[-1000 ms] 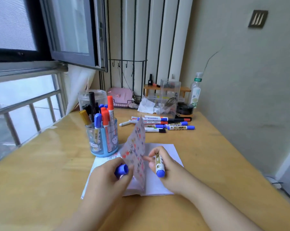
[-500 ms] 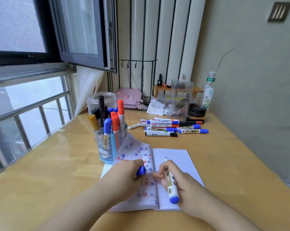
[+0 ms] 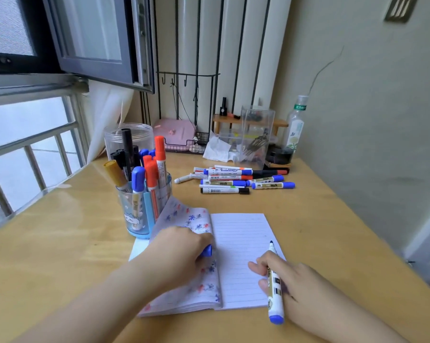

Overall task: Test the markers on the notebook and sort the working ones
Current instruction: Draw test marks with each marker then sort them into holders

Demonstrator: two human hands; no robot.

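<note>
An open notebook (image 3: 238,243) lies on the wooden desk, its left page covered in red and blue scribbles, its right page lined and blank. My left hand (image 3: 181,248) presses on the left page and grips a blue marker cap (image 3: 207,251). My right hand (image 3: 290,280) holds an uncapped blue marker (image 3: 274,285), tip pointing up over the blank page near its right edge. A blue pen cup (image 3: 139,214) with several red, blue, black and yellow markers stands left of the notebook. Several capped markers (image 3: 236,180) lie in a loose pile behind it.
A clear plastic jar (image 3: 128,138) stands behind the pen cup. At the back are a clear box (image 3: 257,137), crumpled tissue (image 3: 217,149), a pink case (image 3: 176,131), a plastic bottle (image 3: 295,125) and a dark round tin (image 3: 280,154). The wall runs along the right, a window on the left.
The upright scribbled page was turned over and pressed flat to the left. My right hand moved the marker right and down, over the blank page. The camera tilted downward.
</note>
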